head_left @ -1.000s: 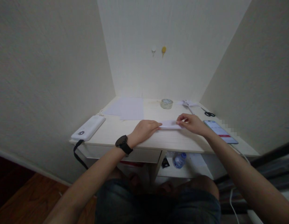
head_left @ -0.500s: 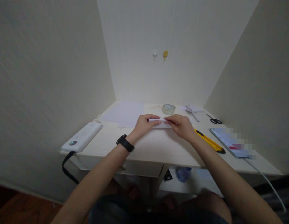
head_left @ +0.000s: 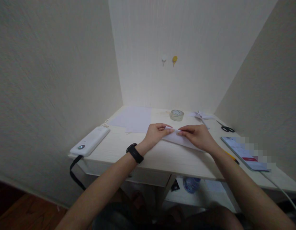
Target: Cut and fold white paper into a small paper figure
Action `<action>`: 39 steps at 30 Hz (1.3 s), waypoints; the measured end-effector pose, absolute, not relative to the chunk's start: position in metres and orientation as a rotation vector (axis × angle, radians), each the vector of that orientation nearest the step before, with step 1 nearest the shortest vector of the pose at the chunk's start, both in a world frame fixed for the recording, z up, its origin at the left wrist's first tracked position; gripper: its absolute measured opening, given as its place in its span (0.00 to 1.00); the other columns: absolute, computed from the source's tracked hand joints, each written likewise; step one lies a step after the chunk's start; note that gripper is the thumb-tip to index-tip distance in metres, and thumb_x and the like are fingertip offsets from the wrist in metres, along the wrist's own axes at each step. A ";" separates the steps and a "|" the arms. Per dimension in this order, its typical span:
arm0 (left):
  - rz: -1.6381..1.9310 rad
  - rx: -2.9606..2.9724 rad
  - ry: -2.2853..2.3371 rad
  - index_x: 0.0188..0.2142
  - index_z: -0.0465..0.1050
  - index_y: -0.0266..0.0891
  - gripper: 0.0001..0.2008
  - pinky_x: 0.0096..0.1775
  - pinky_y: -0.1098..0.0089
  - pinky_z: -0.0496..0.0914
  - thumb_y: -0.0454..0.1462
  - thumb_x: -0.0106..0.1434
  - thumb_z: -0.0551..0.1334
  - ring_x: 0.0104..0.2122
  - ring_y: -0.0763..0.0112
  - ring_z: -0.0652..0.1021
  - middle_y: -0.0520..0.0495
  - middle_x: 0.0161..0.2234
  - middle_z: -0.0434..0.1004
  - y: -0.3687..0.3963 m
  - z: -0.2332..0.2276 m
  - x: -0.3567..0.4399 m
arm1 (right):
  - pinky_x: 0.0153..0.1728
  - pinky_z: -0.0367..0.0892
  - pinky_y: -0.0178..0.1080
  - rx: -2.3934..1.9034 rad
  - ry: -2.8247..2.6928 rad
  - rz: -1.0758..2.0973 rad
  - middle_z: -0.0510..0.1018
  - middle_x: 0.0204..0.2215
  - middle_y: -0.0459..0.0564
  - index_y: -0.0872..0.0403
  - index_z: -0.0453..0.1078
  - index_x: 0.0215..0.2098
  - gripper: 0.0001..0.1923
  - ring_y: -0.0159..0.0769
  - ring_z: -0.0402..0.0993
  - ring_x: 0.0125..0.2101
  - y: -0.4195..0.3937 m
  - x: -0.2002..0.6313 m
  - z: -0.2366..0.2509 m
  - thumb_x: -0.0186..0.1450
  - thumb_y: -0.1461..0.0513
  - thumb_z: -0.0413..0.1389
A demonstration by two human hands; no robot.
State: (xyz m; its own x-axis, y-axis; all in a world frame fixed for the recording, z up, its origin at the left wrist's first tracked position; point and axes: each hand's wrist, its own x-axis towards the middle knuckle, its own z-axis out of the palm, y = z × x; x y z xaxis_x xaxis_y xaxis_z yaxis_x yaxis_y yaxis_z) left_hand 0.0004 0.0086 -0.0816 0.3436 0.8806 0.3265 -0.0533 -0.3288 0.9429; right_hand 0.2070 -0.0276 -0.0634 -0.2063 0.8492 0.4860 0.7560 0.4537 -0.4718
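1. Pale wooden desk (head_left: 129, 150) sits in a white-walled corner; two small hooks (head_left: 169, 59) hang on the back wall.
2. Folded white paper (head_left: 180, 139) lies near the middle of the desk, closer to the front edge than the back. Long axis runs from its tip near the centre out toward the right front edge.
3. Left hand (head_left: 155, 133) pinches the paper's tip between thumb and fingers; a black watch (head_left: 135, 153) is on that wrist.
4. Right hand (head_left: 198, 136) rests on the paper just right of the tip, fingertips pinching the same fold. Both hands meet at the tip, almost touching; neither is clearly nearer.
5. Flat paper sheets (head_left: 135, 118) lie toward the back left corner; tape roll (head_left: 176, 115) near the back edge; scissors (head_left: 226, 128) and phone (head_left: 243, 152) toward the right edge; white power bank (head_left: 90, 141) at the left edge.
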 end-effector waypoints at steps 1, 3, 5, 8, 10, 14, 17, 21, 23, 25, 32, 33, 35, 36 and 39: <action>1.175 1.542 0.740 0.36 0.82 0.35 0.16 0.32 0.71 0.70 0.43 0.51 0.73 0.29 0.69 0.79 0.45 0.30 0.83 0.009 -0.082 0.001 | 0.36 0.71 0.42 -1.342 -1.977 0.210 0.85 0.34 0.50 0.49 0.82 0.35 0.10 0.44 0.81 0.33 -0.028 0.207 -0.060 0.63 0.56 0.59; 1.211 1.437 0.712 0.36 0.82 0.34 0.17 0.35 0.69 0.72 0.43 0.49 0.74 0.31 0.67 0.80 0.43 0.33 0.84 0.008 -0.082 0.002 | 0.36 0.71 0.42 -1.347 -1.941 0.283 0.85 0.33 0.49 0.49 0.82 0.34 0.10 0.43 0.80 0.32 -0.030 0.207 -0.055 0.62 0.55 0.59; 1.266 1.362 0.716 0.37 0.82 0.35 0.18 0.37 0.68 0.74 0.43 0.49 0.75 0.32 0.66 0.81 0.42 0.34 0.84 0.007 -0.082 0.003 | 0.35 0.72 0.41 -1.351 -1.908 0.335 0.85 0.32 0.50 0.50 0.82 0.33 0.12 0.43 0.80 0.31 -0.031 0.208 -0.052 0.61 0.53 0.60; 1.331 1.338 0.767 0.37 0.82 0.35 0.17 0.38 0.67 0.75 0.41 0.49 0.75 0.33 0.65 0.81 0.42 0.34 0.84 0.004 -0.079 0.004 | 0.33 0.72 0.41 -1.340 -1.884 0.405 0.85 0.30 0.51 0.52 0.82 0.33 0.14 0.42 0.79 0.30 -0.034 0.211 -0.050 0.61 0.51 0.60; 1.359 1.355 0.801 0.36 0.82 0.35 0.15 0.37 0.66 0.76 0.40 0.50 0.75 0.33 0.64 0.82 0.42 0.33 0.84 0.000 -0.076 0.005 | 0.34 0.72 0.42 -1.320 -1.882 0.437 0.85 0.33 0.52 0.52 0.81 0.35 0.15 0.43 0.80 0.32 -0.036 0.210 -0.048 0.61 0.51 0.60; 1.404 1.418 0.810 0.34 0.82 0.36 0.10 0.38 0.66 0.77 0.38 0.51 0.74 0.33 0.63 0.83 0.44 0.31 0.84 -0.014 -0.068 0.009 | 0.44 0.71 0.46 -1.200 -1.872 0.260 0.84 0.40 0.52 0.50 0.81 0.39 0.15 0.46 0.78 0.43 -0.040 0.198 -0.042 0.59 0.51 0.63; 1.443 1.470 0.806 0.31 0.81 0.37 0.09 0.38 0.67 0.77 0.38 0.51 0.74 0.33 0.64 0.83 0.45 0.31 0.84 -0.025 -0.061 0.013 | 0.40 0.71 0.44 -1.115 -1.821 0.187 0.84 0.36 0.52 0.49 0.81 0.33 0.14 0.44 0.77 0.39 -0.044 0.185 -0.035 0.59 0.49 0.63; 1.469 1.480 0.823 0.31 0.81 0.37 0.11 0.36 0.68 0.77 0.40 0.50 0.74 0.32 0.64 0.83 0.45 0.30 0.83 -0.032 -0.055 0.015 | 0.34 0.72 0.42 -1.102 -1.736 0.320 0.83 0.30 0.51 0.51 0.80 0.30 0.15 0.40 0.77 0.31 -0.049 0.177 -0.029 0.56 0.49 0.65; 1.468 1.482 0.808 0.31 0.81 0.36 0.12 0.36 0.68 0.77 0.40 0.49 0.75 0.32 0.64 0.83 0.45 0.30 0.84 -0.033 -0.053 0.015 | 0.33 0.72 0.42 -1.105 -1.692 0.397 0.83 0.27 0.51 0.52 0.80 0.28 0.16 0.40 0.77 0.29 -0.050 0.177 -0.027 0.54 0.48 0.66; 1.456 1.486 0.777 0.33 0.81 0.36 0.11 0.38 0.68 0.77 0.38 0.50 0.74 0.34 0.64 0.83 0.44 0.32 0.84 -0.033 -0.052 0.014 | 0.32 0.73 0.43 -1.107 -1.656 0.443 0.83 0.26 0.50 0.52 0.80 0.27 0.16 0.39 0.77 0.27 -0.049 0.178 -0.026 0.52 0.48 0.67; 1.441 1.436 0.729 0.40 0.82 0.36 0.12 0.45 0.65 0.77 0.35 0.55 0.71 0.40 0.62 0.83 0.43 0.39 0.84 -0.037 -0.049 0.014 | 0.31 0.72 0.42 -1.121 -1.555 0.511 0.83 0.27 0.52 0.54 0.80 0.30 0.18 0.40 0.77 0.28 -0.048 0.179 -0.023 0.52 0.49 0.68; 1.442 1.436 0.735 0.41 0.82 0.37 0.12 0.45 0.64 0.77 0.35 0.56 0.71 0.40 0.61 0.83 0.43 0.39 0.84 -0.038 -0.049 0.014 | 0.31 0.72 0.41 -1.123 -1.559 0.517 0.83 0.27 0.52 0.54 0.80 0.30 0.17 0.40 0.77 0.28 -0.049 0.179 -0.023 0.52 0.49 0.68; 1.441 1.436 0.741 0.41 0.82 0.37 0.12 0.45 0.64 0.77 0.36 0.56 0.71 0.40 0.61 0.83 0.43 0.38 0.84 -0.039 -0.049 0.013 | 0.31 0.71 0.41 -1.131 -1.569 0.520 0.83 0.26 0.52 0.54 0.80 0.29 0.16 0.39 0.77 0.28 -0.052 0.178 -0.021 0.52 0.50 0.68; 1.442 1.433 0.738 0.41 0.82 0.37 0.12 0.44 0.63 0.77 0.36 0.56 0.71 0.39 0.61 0.83 0.43 0.38 0.84 -0.040 -0.049 0.013 | 0.31 0.71 0.41 -1.138 -1.572 0.524 0.82 0.26 0.52 0.54 0.80 0.28 0.16 0.39 0.77 0.27 -0.053 0.178 -0.021 0.52 0.50 0.68; 1.451 1.418 0.722 0.40 0.82 0.37 0.12 0.44 0.63 0.78 0.37 0.55 0.72 0.38 0.61 0.83 0.43 0.37 0.84 -0.040 -0.050 0.012 | 0.32 0.71 0.42 -1.151 -1.574 0.555 0.82 0.26 0.51 0.54 0.80 0.28 0.14 0.39 0.76 0.28 -0.055 0.178 -0.020 0.52 0.52 0.67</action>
State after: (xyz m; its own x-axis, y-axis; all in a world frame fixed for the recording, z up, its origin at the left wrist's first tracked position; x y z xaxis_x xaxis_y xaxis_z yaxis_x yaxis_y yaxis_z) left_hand 0.0117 -0.0401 -0.0500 0.1218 0.9049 0.4079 -0.2202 -0.3760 0.9001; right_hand 0.1783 -0.0547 -0.0201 0.0234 0.8809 0.4727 0.3898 0.4274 -0.8158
